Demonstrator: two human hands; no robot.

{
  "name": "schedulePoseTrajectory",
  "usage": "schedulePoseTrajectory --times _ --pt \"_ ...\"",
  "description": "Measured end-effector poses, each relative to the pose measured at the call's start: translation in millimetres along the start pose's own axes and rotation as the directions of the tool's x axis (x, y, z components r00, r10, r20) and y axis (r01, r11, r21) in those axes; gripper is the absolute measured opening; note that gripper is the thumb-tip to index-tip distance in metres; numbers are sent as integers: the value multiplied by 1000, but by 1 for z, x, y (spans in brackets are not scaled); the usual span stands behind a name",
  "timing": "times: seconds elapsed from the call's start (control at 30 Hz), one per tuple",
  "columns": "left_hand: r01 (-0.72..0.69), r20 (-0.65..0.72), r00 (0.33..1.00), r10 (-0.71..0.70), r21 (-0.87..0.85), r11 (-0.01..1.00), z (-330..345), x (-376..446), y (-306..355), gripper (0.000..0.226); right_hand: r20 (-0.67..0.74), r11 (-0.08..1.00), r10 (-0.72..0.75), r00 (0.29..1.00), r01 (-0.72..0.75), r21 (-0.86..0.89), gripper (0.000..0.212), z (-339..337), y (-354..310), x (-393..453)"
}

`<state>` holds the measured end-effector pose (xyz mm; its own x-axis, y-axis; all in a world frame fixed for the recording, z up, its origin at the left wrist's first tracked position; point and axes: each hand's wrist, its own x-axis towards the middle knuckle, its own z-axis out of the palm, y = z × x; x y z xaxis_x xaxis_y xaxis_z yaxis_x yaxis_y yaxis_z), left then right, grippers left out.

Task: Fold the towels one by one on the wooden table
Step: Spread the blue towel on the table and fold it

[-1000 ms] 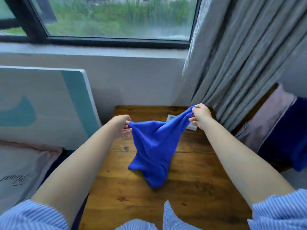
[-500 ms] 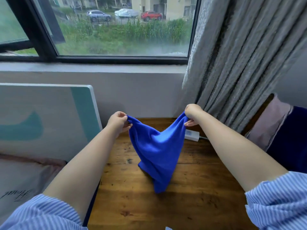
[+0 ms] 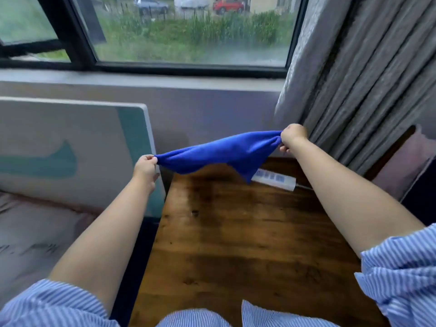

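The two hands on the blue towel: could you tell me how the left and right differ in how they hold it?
The right hand is raised higher and farther out, by the grey curtain; the left hand sits lower, past the wooden table's left edge. The right hand grips a bunched end of the blue towel; the left hand pinches a narrower corner. Both hold the towel stretched in the air above the table.

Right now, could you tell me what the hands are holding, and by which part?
The blue towel, stretched in the air: left hand and right hand each pinch one end.
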<state>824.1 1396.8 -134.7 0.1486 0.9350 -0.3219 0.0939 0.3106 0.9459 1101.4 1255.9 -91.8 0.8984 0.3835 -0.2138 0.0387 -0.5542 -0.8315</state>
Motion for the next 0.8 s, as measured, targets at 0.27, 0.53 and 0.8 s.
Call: schedulePoseTrajectory --times 0.27,0.53,0.8 --pt "204 112 914 -390 705 680 -31 -17 -123 30 214 803 243 946 -72 -591 26 48 159 -42" --pt "-13 137 857 -497 970 244 -43 -43 -179 36 268 842 149 952 20 -538 18 72 238 -97" --pt "-30 123 786 -606 986 161 -72 -50 -226 20 127 830 211 969 -109 -547 14 60 301 -136"
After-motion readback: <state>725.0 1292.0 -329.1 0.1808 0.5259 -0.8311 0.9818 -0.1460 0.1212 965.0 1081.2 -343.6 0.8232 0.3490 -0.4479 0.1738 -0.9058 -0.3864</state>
